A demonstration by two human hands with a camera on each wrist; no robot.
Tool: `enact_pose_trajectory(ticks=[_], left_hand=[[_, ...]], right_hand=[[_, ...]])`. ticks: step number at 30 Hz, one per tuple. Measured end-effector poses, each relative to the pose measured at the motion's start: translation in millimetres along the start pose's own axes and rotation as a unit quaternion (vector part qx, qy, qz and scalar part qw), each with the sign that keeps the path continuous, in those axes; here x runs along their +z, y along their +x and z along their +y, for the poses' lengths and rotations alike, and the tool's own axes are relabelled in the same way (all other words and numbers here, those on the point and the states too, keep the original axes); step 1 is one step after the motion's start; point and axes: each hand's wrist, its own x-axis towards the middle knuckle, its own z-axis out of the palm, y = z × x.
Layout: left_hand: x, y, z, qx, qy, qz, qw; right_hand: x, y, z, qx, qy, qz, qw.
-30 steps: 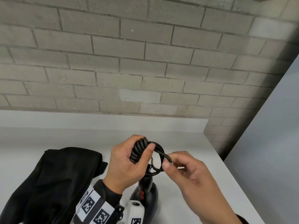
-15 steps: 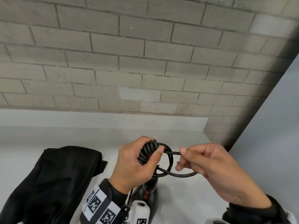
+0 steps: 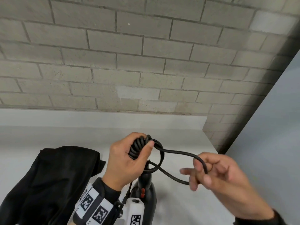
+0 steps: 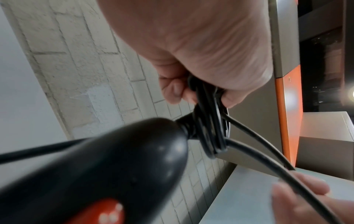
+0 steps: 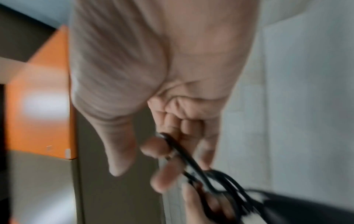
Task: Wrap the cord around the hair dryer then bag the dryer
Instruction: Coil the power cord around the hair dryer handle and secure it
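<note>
My left hand grips a coiled bundle of black cord above the white counter. Below it hangs the black hair dryer with red switches, its handle end close to the lens in the left wrist view as hair dryer. A loop of the cord runs out of the bundle to the right, where my right hand hooks it with curled fingers. The right wrist view is blurred but shows the cord crossing my right fingers. A black cloth bag lies on the counter to the left.
The white counter ends at a grey brick wall behind. Its right edge drops off beside a pale grey panel. An orange and grey cabinet shows in the wrist views.
My right hand has drawn the cord loop out to the right, away from the bundle, so the loop is longer. The left hand keeps its grip and has shifted slightly right.
</note>
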Motion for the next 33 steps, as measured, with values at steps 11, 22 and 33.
enact_pose_trajectory(ticks=[11, 22, 33], left_hand=[[-6, -3, -3, 0.005, 0.018, -0.002, 1.000], [-14, 0, -7, -0.019, 0.019, 0.020, 0.999], [-6, -3, 2, 0.005, 0.025, 0.020, 0.999]], right_hand=[[-18, -15, -6, 0.193, 0.181, -0.075, 0.962], [-22, -49, -4, 0.242, 0.080, 0.053, 0.966], [42, -18, -27, 0.159, -0.203, 0.154, 0.954]])
